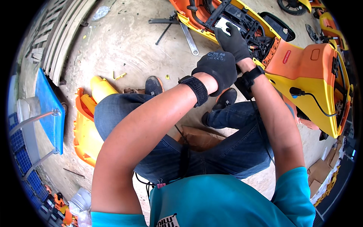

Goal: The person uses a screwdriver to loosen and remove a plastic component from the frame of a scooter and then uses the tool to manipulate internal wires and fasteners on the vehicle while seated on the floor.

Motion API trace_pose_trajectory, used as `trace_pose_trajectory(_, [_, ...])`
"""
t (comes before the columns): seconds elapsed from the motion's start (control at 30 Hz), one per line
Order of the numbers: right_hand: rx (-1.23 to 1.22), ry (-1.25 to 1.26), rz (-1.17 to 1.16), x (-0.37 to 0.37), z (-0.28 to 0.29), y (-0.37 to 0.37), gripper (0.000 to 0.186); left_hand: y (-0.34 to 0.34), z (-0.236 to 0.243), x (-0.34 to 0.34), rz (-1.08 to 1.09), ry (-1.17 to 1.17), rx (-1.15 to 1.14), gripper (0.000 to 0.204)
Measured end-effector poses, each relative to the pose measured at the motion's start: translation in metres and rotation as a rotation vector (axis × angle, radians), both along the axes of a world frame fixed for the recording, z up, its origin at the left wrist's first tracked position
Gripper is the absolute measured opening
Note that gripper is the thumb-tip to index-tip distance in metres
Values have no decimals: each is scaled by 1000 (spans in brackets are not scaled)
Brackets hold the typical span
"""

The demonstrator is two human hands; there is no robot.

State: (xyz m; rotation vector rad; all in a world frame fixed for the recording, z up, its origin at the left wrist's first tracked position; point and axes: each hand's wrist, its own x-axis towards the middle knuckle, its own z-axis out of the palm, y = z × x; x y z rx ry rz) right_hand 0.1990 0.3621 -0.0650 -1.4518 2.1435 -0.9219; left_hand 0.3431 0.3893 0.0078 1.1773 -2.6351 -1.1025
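My left hand (217, 69), in a black knit glove, is curled closed at the near side of an orange and yellow scooter body (302, 62). The back of the glove faces up; whatever the fingers hold is hidden. My right hand (233, 42), gloved alike, reaches just past it over the body's black inner frame. Its visible fingers are apart beside a white piece (224, 25); whether they touch it I cannot tell. Black cables (261, 43) run through the frame close to that hand. The scooter body lies at the upper right, its inner parts exposed.
A steel wrench (189, 39) and dark tools (162, 23) lie on the concrete floor by the scooter. Left of my knee are orange and yellow panels (84, 126). Beyond them stand a blue board (50, 109) and wooden slats (66, 34). A cardboard piece (196, 138) lies between my legs.
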Motion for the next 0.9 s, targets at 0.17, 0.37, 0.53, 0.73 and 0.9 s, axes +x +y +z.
trace_pose_trajectory(0.17, [-154,6,75,-23,-25,-6,70,1,0,-4,-98,62,-37,19])
trace_pose_trajectory(0.37, [-182,-105,60,-38,-28,-9,67,4,-3,-7,-170,155,-86,17])
trace_pose_trajectory(0.53, [-205,-254,-37,-47,-11,-11,58,5,-4,-6,-93,295,-120,15])
trace_pose_trajectory(0.73, [-250,-321,90,-75,-18,-25,46,-1,-6,-18,172,489,-146,17])
trace_pose_trajectory(0.9, [-182,-312,-89,-51,-14,-22,45,-5,-8,-17,343,557,111,18])
